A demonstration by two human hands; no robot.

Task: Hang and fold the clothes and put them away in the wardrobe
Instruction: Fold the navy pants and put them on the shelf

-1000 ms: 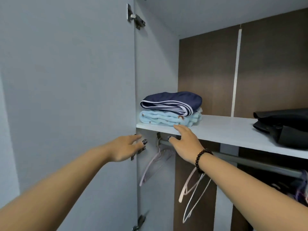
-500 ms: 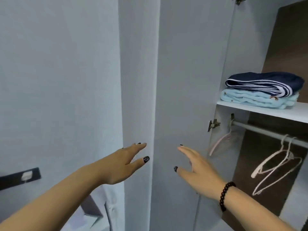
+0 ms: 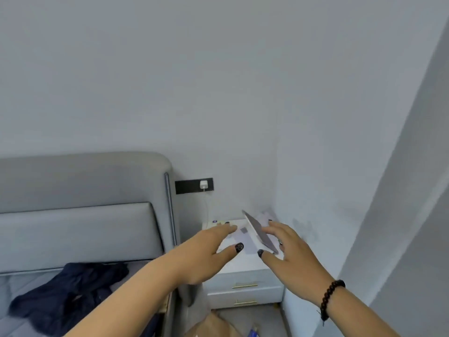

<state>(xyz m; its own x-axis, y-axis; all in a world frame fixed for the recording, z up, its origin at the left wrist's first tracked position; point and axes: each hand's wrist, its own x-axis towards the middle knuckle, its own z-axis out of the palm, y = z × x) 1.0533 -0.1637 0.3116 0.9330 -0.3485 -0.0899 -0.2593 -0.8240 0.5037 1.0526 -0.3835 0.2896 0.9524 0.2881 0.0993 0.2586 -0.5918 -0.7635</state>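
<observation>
Pale grey walls (image 3: 218, 81) fill the upper frame and meet in a corner right of centre. At lower left stands a grey padded headboard (image 3: 80, 215). Beside it, at lower centre, a white nightstand (image 3: 243, 283) has two drawers with gold handles. Above it, a black wall socket (image 3: 192, 186) holds a white charger (image 3: 203, 184).

I see bare forearms with no sleeves; dark glittery polish on the nails of my left hand (image 3: 206, 254) and right hand (image 3: 291, 261); a dark beaded bracelet (image 3: 330, 299) circles the right wrist.
</observation>
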